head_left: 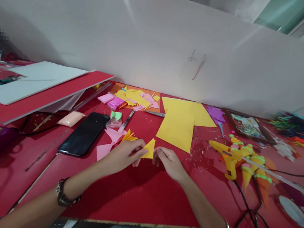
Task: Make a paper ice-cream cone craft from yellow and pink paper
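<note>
My left hand point(126, 154) pinches a small folded piece of yellow paper point(149, 149) between thumb and fingers, above the red table. My right hand point(170, 162) is just right of the paper's edge, its fingers loosely bent with nothing visible in them; whether a fingertip touches the paper I cannot tell. Orange-yellow folded paper pieces point(129, 136) lie behind my left hand, partly hidden by it. Pink paper pieces point(104, 151) are beside them. Large yellow sheets point(179, 126) lie beyond my right hand.
A black phone point(84, 134) lies to the left, near a raised board point(47, 99). Yellow and pink scraps point(137, 97) and scissors point(154, 113) are farther back. At right are a yellow glue gun point(227, 158), cables point(255, 212) and a tray point(245, 125). A white wall point(149, 37) stands behind.
</note>
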Demonstrator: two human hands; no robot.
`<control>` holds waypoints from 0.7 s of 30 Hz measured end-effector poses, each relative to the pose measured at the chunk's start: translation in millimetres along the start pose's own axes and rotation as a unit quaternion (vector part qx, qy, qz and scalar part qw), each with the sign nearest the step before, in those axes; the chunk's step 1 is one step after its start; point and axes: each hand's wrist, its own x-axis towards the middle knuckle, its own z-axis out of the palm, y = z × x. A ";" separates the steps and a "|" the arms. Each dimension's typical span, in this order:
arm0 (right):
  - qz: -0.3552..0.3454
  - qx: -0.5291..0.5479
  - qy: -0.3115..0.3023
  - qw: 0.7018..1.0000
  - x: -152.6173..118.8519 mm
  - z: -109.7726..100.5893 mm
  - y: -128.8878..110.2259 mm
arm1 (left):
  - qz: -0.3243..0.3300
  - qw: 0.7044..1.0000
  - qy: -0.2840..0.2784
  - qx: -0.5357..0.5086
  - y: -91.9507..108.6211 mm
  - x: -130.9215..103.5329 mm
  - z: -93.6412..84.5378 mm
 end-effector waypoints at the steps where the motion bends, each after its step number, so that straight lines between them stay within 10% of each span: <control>1: 0.003 -0.006 -0.011 1.000 1.8 0.4 -0.5 | 0.004 1.000 0.006 -0.010 -1.4 -0.6 -0.4; 21: -0.129 -0.359 0.042 0.923 94.1 -28.9 -17.9 | 0.056 0.995 -0.049 0.059 -18.9 -2.8 13.3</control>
